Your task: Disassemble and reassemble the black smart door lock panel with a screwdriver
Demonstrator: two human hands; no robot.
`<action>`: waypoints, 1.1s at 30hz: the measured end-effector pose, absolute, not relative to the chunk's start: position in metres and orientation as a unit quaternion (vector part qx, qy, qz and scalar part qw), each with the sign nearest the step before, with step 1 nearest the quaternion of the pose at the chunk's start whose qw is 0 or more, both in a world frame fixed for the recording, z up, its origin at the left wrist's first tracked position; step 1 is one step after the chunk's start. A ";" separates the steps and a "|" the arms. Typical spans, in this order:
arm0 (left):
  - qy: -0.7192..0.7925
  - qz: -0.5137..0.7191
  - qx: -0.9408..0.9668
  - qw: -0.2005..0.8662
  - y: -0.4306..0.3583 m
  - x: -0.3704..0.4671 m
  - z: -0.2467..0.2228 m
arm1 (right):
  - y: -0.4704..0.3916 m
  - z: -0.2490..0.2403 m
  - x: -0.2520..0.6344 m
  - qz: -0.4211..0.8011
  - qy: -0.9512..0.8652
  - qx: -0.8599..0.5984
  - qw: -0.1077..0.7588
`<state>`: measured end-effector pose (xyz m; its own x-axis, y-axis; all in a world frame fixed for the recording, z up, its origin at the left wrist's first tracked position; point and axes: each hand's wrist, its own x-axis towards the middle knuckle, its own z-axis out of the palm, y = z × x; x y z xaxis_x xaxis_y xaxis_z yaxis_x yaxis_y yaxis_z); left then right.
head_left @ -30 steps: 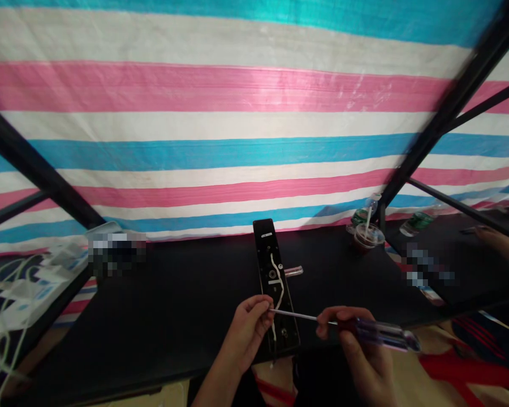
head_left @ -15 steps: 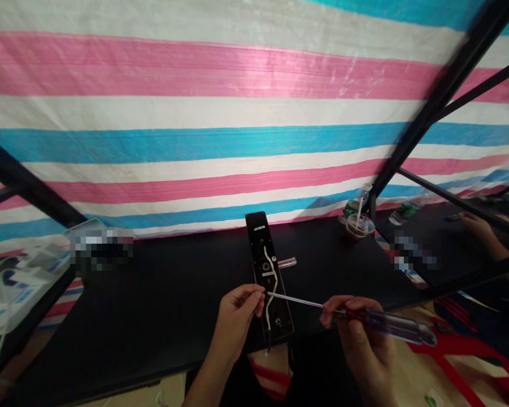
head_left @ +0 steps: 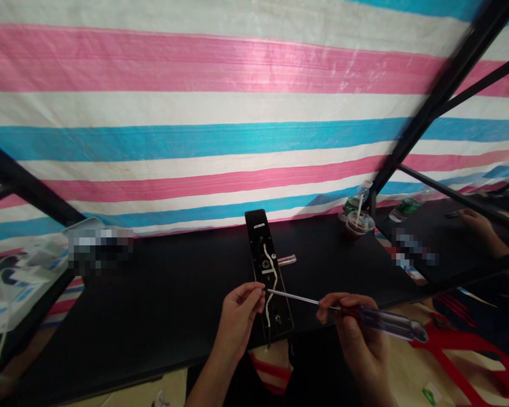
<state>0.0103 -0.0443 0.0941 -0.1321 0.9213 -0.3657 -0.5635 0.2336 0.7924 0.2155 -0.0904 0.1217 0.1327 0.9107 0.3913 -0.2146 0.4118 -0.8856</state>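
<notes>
In the last second, the left hand (head_left: 240, 308) and the right hand (head_left: 362, 347) have slid a tiny bit up the long black panel (head_left: 259, 268), toward its far end, and in the last half second they have hardly moved. That makes this look like slow, careful work. The left hand has its thumb and finger pinched together just over the panel, and I can't tell if a very small thing is between them. The right hand is curled around the screwdriver (head_left: 385, 322), with its fingers closed on the front of the clear purple handle. The thin metal rod points left, and its tip is at the left hand's fingertips; whether they touch is too small to see. The panel lies on the black surface (head_left: 173, 288), its near end by the front edge, and a white cable (head_left: 275, 276) wiggles down it. A small clear pink stick (head_left: 287, 260) pokes out at the panel's right side. Farther back on the right is a cup (head_left: 360, 224) with a straw (head_left: 359, 203), and a bottle (head_left: 351, 206) with a green label is just behind it. On the left are a white power strip (head_left: 17, 308) and a blurry patch (head_left: 99, 249) I can't make out. A big striped sheet (head_left: 220, 138) hangs behind, and black poles (head_left: 432, 110) lean at both sides. Off to the right, another person's hand (head_left: 477, 222) is over the next surface (head_left: 447, 234).
</notes>
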 end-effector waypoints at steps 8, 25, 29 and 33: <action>0.450 0.558 0.116 0.687 -0.043 0.013 0.081 | -0.105 0.115 0.227 0.469 -0.549 -0.367 0.587; 0.462 0.546 0.295 0.634 -0.045 0.010 0.103 | -0.077 0.119 0.210 0.466 -0.402 -0.374 0.694; 0.444 0.581 0.217 0.647 -0.042 0.010 0.104 | -0.090 0.131 0.206 0.425 -0.409 -0.375 0.715; 0.438 0.583 0.205 0.652 -0.042 0.008 0.102 | -0.092 0.139 0.208 0.402 -0.414 -0.374 0.726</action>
